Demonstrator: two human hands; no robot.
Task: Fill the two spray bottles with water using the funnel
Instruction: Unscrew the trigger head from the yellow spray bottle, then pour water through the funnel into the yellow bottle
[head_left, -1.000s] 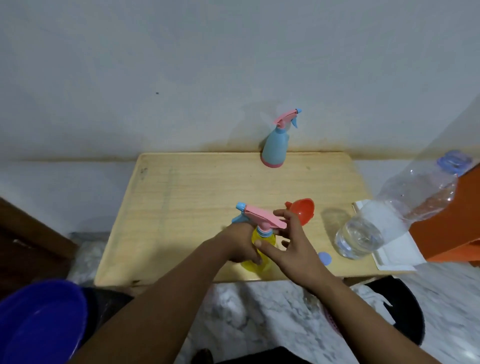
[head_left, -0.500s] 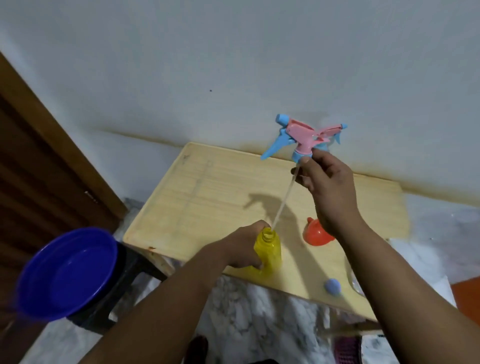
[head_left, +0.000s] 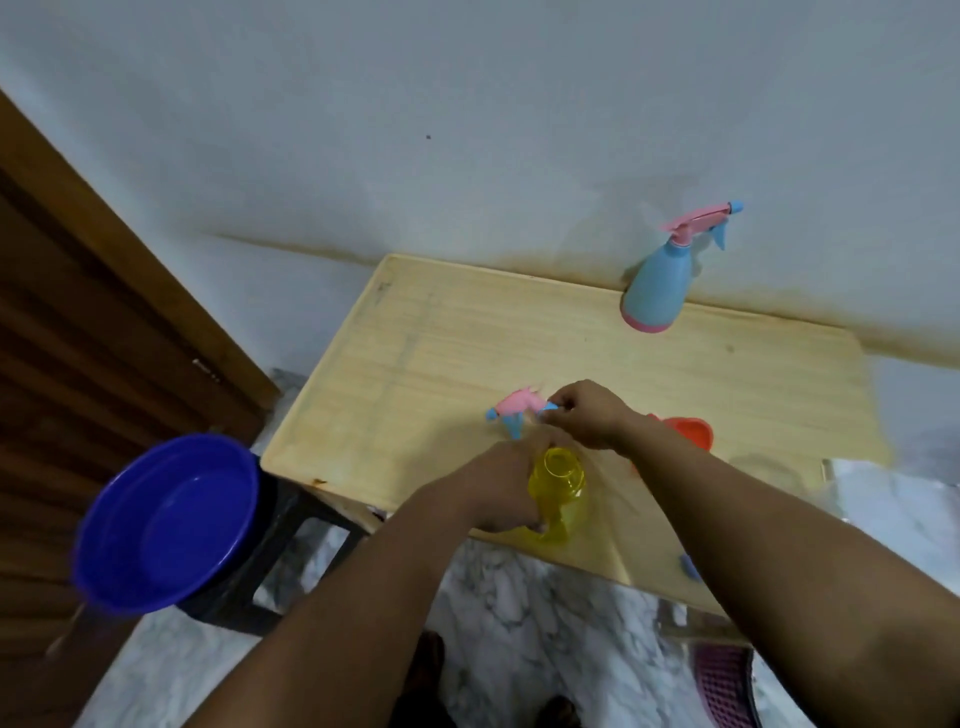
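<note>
A yellow spray bottle (head_left: 557, 480) stands uncapped near the front edge of the wooden table (head_left: 441, 353). My left hand (head_left: 506, 486) grips its body. My right hand (head_left: 587, 413) pinches the pink and blue spray head (head_left: 514, 408), low over the table just behind the yellow bottle. A blue spray bottle (head_left: 657, 288) with its pink head on stands at the back by the wall. The red funnel (head_left: 685, 431) lies on the table, partly hidden behind my right forearm.
A blue basin (head_left: 166, 519) sits on a dark stool left of the table. A small blue cap (head_left: 688, 566) lies near the table's front edge. A wooden door is at the far left. A pink basket (head_left: 724, 686) stands on the marble floor.
My right hand has lowered the removed spray head from high above the yellow bottle down to the table surface. The left hand kept its hold on the bottle. The view tilted.
</note>
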